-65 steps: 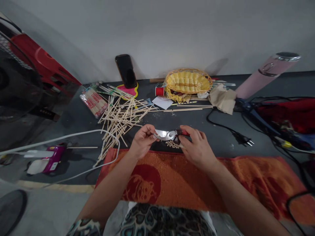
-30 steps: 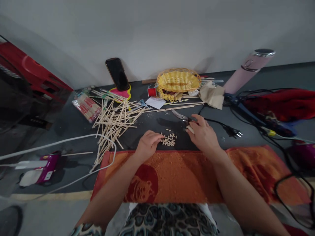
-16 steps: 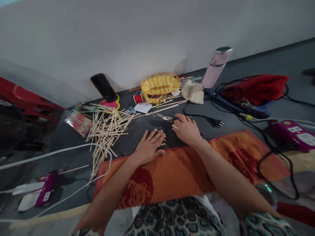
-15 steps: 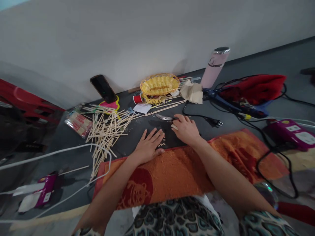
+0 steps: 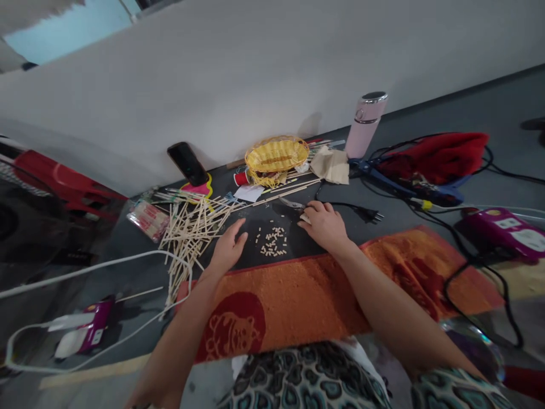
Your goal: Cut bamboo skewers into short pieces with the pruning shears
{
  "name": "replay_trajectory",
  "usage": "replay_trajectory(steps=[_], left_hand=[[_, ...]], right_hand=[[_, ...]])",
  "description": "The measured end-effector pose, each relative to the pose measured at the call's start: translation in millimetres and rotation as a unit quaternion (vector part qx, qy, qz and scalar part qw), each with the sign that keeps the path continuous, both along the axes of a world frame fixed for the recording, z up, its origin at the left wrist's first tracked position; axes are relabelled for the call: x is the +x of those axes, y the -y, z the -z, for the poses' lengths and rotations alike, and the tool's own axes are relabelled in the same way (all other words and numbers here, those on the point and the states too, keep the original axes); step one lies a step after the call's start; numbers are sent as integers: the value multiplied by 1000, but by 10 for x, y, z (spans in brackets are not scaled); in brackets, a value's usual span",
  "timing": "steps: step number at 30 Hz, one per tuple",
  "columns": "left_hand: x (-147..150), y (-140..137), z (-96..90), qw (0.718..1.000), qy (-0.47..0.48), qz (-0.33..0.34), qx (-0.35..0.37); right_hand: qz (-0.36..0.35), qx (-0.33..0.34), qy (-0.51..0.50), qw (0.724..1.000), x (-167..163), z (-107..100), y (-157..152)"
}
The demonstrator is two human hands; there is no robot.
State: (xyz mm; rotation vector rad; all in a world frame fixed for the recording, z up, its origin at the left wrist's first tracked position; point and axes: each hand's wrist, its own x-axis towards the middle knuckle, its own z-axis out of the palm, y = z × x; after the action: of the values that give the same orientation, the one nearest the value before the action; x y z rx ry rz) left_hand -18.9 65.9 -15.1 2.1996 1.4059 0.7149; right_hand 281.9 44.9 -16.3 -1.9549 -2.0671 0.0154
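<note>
Near the table's (image 5: pixel 502 113) back edge are a phone (image 5: pixel 188 163), a yellow basket (image 5: pixel 279 154) and a pink flask (image 5: pixel 361 136); purple power strips (image 5: pixel 504 230) lie near the front edge.

We see short, pale wooden pieces (image 5: pixel 269 250) scattered in a loose patch, some touching, others apart; a few lie away from the rest, on the left and far sides. Just beyond them to the right, we grip the shears (image 5: pixel 291 203) low and flat: the silvery, curved blade end points left and slightly far, while our grip hides most of the handles. Left of the pieces we have long, thin, pale sticks (image 5: pixel 186 230), heaped loosely and crossing at many angles.
</note>
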Motion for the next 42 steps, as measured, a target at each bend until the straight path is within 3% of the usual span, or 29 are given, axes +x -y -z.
replay_trajectory(steps=[7,12,20,24,33,42], left_hand=[[-229,151,38,998,-47,5,39],[-346,235,-5,995,-65,-27,76],[-243,245,-27,990,-105,-30,83],[1,65,-80,985,-144,-29,86],[708,-637,-49,969,-230,-52,80],[828,-875,36,965,-242,-89,43]], right_hand=[[-3,7,-14,1000,-19,-14,11],[-1,69,-34,997,-53,-54,16],[-64,130,-113,983,-55,-45,-59],[-112,165,-165,966,-54,27,-120],[-121,191,-196,954,-77,11,-83],[-148,190,-215,946,-112,-85,-14]])
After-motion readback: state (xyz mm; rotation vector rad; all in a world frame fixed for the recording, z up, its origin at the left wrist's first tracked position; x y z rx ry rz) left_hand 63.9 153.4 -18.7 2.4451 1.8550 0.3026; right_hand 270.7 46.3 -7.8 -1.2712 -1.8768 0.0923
